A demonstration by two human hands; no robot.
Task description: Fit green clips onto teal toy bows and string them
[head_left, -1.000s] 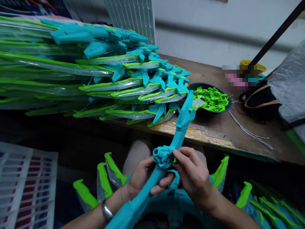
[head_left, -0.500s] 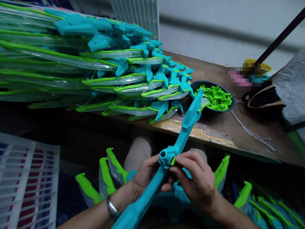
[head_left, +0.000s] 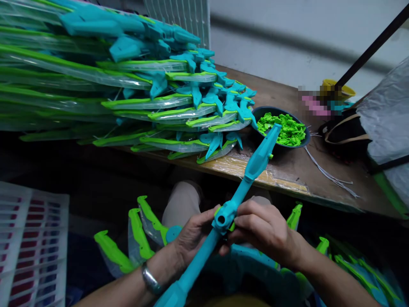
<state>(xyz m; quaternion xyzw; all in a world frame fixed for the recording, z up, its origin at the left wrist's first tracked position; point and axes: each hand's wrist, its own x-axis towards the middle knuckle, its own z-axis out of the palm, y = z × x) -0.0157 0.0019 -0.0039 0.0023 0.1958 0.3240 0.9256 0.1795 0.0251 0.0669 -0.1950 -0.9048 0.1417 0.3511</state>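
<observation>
A long turquoise plastic piece (head_left: 198,260) with a round-holed hub in its middle slants up and to the right in front of me. My left hand (head_left: 190,236) is closed around it from the left just below the hub, its thumb against the hub's side. With bent fingers, my right hand (head_left: 263,226) pinches a small bright-green plastic part (head_left: 232,226) against the hub's right side. The fingers cover most of that part. More green shows by my left thumb. Near the far end of the turquoise piece a green peg (head_left: 271,156) sticks out.
A tall stack of turquoise and green blade-like assemblies (head_left: 172,102) fills the bench's left side. Behind the piece stands a dark bowl (head_left: 307,140) of small green parts (head_left: 287,130). White ties (head_left: 330,175) lie beside it. A white crate (head_left: 62,243) is at lower left; more green-edged blades surround my lap.
The turquoise piece has turned slightly, so the hub's hole faces me more. My right fingers have pressed in closer over the small green part, which shows less. The view has shifted slightly.
</observation>
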